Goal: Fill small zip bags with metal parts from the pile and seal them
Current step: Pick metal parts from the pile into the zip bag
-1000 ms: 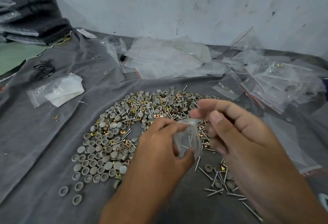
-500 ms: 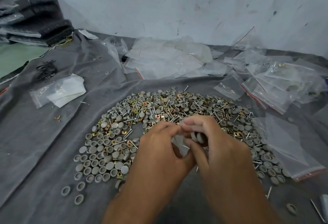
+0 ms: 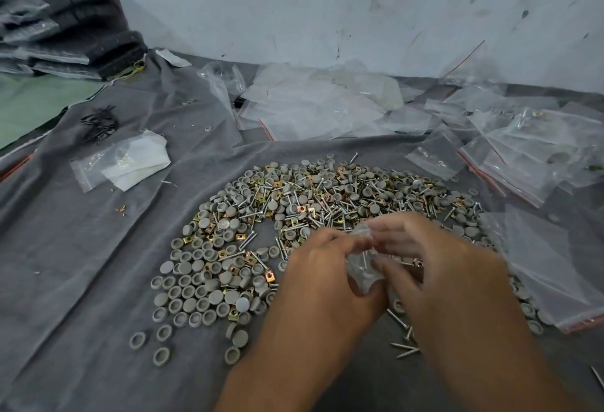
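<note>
The person works over a grey cloth (image 3: pixel 81 264) spread on the surface, which keeps the loose hardware from rolling off and gathers it in one place. The pile of metal parts (image 3: pixel 294 202) lies in a broad arc directly ahead of the hands, so each pick is a short reach: grey round caps, brass-coloured square clips and long screws are mixed together.

The small zip bag (image 3: pixel 361 264) is held above the near edge of the pile, between the two hands. The left hand (image 3: pixel 322 276) grips the bag from its left side, thumb underneath and fingers curled over the top edge. The right hand (image 3: pixel 434 268) pinches the bag's upper right part, fingers bent towards the left hand's fingertips. The right hand is blurred, so the exact finger contact cannot be resolved. At least one screw shows through the clear film.

Both hands meet at the bag mouth, which suggests either that a part is being fed in or that the closure is being pressed; the view does not settle which.

Empty bags (image 3: pixel 313 104) lie in a loose heap beyond the pile, and filled bags (image 3: pixel 529 150) are stacked at the far right, well apart from the loose parts, probably to keep finished work separate.
</note>
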The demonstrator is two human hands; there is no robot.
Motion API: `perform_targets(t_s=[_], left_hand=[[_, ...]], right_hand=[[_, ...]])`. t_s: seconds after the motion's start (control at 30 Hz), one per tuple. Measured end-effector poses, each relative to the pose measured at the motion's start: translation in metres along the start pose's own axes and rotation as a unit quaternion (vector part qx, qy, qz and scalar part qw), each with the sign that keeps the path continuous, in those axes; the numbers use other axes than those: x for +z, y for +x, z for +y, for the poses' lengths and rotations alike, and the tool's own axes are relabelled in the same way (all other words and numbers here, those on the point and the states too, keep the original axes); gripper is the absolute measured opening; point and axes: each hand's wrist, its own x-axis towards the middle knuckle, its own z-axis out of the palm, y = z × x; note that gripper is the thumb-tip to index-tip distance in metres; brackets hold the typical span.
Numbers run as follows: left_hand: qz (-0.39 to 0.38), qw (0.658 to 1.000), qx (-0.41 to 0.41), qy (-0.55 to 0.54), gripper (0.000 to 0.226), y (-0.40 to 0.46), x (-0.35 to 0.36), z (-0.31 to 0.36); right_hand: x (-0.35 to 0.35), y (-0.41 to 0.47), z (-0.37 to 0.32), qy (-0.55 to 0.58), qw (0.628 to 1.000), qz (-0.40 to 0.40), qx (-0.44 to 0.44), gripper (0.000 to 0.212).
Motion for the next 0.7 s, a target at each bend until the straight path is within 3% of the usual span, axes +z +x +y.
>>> perform_targets(t_s=[0.1, 0.17, 0.23, 0.3, 0.4, 0.53, 0.7], left_hand=[[0.031, 1.000, 0.003, -0.003, 0.038, 0.002, -0.008, 0.000], [0.103, 0.994, 0.008, -0.016, 0.030, 0.005, -0.019, -0.001], [0.209, 0.977, 0.011, -0.048, 0.019, 0.010, -0.036, -0.006], [0.284, 0.956, -0.003, -0.069, 0.014, 0.013, -0.054, -0.016], [0.299, 0.952, -0.028, -0.062, 0.009, 0.015, -0.071, -0.033], [0.280, 0.960, -0.010, -0.028, 0.019, 0.015, -0.072, -0.032], [0.272, 0.961, 0.012, -0.042, 0.023, 0.015, -0.064, -0.027]], right_hand=[[-0.011, 0.004, 0.008, 0.085, 0.987, 0.134, -0.004, 0.013], [-0.015, 0.010, 0.018, 0.100, 0.982, 0.156, 0.028, 0.008], [-0.007, 0.012, 0.029, 0.042, 0.994, 0.074, 0.068, 0.010], [0.012, 0.006, 0.029, -0.004, 0.995, -0.061, 0.084, 0.009], [0.051, -0.008, 0.011, -0.035, 0.976, -0.216, -0.017, 0.012], [0.087, -0.011, -0.004, -0.060, 0.964, -0.247, -0.079, 0.028], [0.091, 0.004, 0.017, -0.084, 0.966, -0.242, -0.039, 0.028]])
